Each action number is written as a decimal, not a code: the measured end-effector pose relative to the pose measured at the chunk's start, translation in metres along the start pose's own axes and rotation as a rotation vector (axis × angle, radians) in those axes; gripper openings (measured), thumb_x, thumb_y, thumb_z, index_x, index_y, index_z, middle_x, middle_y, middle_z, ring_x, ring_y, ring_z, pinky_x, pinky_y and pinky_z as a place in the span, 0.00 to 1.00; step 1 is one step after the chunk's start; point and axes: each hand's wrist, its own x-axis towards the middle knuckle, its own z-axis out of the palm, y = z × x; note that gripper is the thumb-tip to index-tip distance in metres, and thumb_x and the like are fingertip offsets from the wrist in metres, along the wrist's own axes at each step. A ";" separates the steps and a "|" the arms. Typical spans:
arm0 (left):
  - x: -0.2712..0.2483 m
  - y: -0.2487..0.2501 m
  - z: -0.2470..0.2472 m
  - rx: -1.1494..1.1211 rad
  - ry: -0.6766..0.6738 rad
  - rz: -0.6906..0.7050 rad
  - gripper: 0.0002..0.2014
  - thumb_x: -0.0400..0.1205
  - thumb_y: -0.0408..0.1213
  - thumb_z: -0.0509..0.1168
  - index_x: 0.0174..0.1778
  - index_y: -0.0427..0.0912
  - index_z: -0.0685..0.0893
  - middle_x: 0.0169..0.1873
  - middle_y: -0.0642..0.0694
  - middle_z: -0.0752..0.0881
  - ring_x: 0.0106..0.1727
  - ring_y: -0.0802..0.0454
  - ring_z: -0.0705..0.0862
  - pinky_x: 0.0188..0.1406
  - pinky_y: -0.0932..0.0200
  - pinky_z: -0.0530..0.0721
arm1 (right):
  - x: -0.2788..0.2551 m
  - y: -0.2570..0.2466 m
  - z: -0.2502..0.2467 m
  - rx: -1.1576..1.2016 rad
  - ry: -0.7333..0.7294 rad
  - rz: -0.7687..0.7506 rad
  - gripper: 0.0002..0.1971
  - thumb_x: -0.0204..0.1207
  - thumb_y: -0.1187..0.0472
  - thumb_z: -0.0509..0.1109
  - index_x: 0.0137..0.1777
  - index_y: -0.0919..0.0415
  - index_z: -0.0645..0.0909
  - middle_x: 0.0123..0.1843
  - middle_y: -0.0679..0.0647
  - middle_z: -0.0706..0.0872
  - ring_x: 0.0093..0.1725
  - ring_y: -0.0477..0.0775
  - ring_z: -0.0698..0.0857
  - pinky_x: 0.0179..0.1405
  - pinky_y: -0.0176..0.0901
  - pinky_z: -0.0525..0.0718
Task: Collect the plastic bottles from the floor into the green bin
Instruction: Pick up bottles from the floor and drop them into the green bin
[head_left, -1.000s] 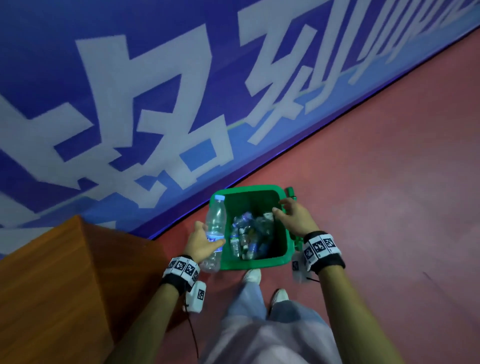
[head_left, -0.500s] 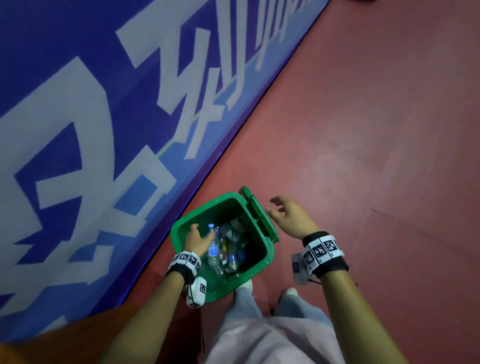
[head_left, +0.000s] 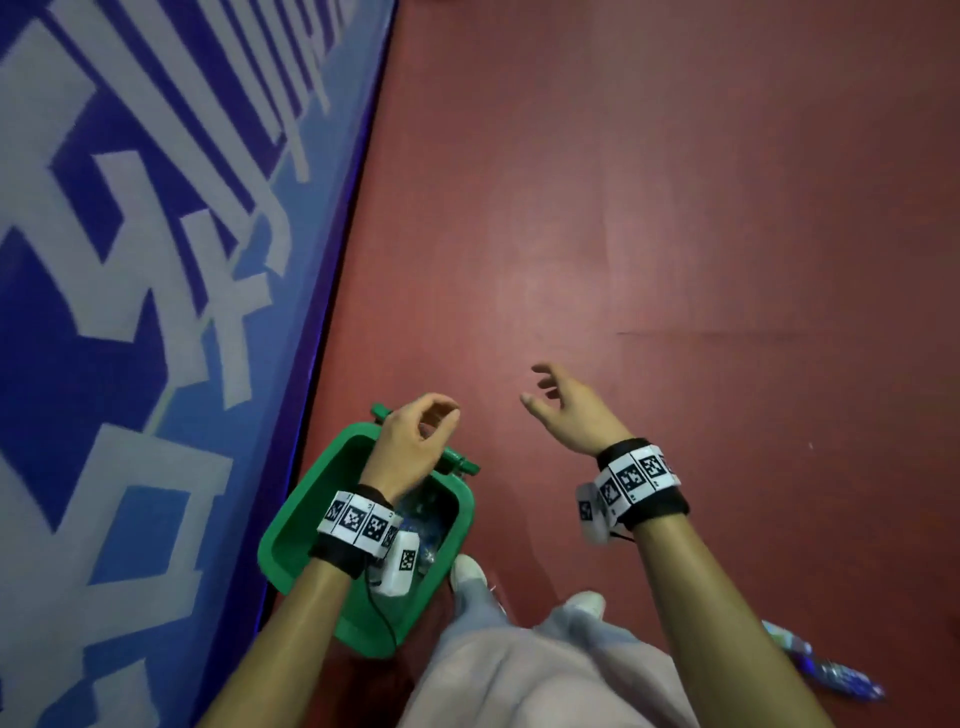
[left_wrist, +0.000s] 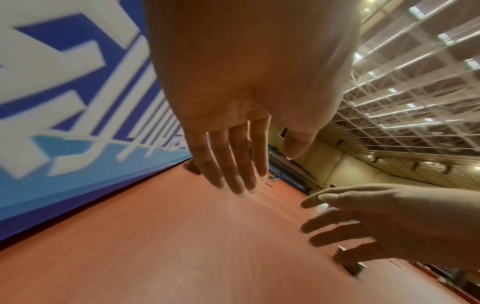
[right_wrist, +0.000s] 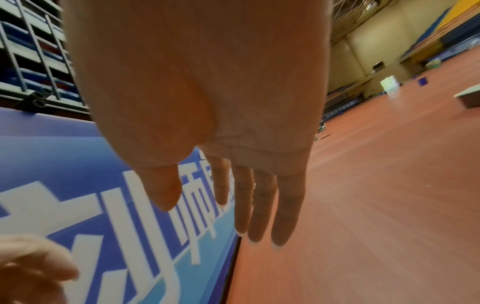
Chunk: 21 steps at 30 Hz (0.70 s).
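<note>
The green bin (head_left: 289, 535) stands on the red floor by the blue banner, with several plastic bottles (head_left: 432, 521) inside it. My left hand (head_left: 441, 415) hovers over the bin's far edge with loosely curled fingers and holds nothing; the left wrist view shows its fingers (left_wrist: 235, 164) nearly straight. My right hand (head_left: 535, 387) hangs to the right of the bin, above bare floor, relaxed and empty, and its fingers (right_wrist: 259, 205) also look straight. One more plastic bottle with a blue label (head_left: 826, 670) lies on the floor at the lower right, behind my right forearm.
A tall blue banner wall (head_left: 156, 312) with white characters runs along the left, right next to the bin. My legs and white shoes (head_left: 467, 569) stand just in front of the bin. Red floor (head_left: 675, 208) stretches ahead and to the right.
My left hand carried a bottle into the bin, let it go and came up empty. My right hand left the bin's rim and moved right. The view swung right.
</note>
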 end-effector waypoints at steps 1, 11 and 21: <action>0.004 0.017 0.014 0.018 -0.024 0.037 0.04 0.86 0.43 0.70 0.53 0.50 0.89 0.45 0.56 0.91 0.45 0.60 0.89 0.49 0.63 0.87 | -0.011 0.013 -0.015 0.012 0.029 0.020 0.27 0.86 0.45 0.67 0.81 0.54 0.69 0.72 0.59 0.83 0.69 0.56 0.83 0.65 0.48 0.80; 0.012 0.203 0.198 0.114 -0.321 0.448 0.07 0.86 0.41 0.70 0.58 0.48 0.88 0.49 0.58 0.90 0.50 0.62 0.88 0.49 0.63 0.87 | -0.154 0.179 -0.169 0.196 0.420 0.228 0.28 0.85 0.46 0.69 0.80 0.56 0.70 0.72 0.59 0.82 0.70 0.56 0.82 0.69 0.50 0.79; 0.005 0.352 0.416 0.221 -0.728 0.764 0.09 0.85 0.42 0.70 0.60 0.48 0.88 0.48 0.60 0.90 0.49 0.62 0.87 0.48 0.58 0.87 | -0.327 0.360 -0.246 0.452 0.884 0.642 0.26 0.84 0.46 0.70 0.77 0.56 0.72 0.68 0.58 0.83 0.67 0.57 0.83 0.71 0.54 0.80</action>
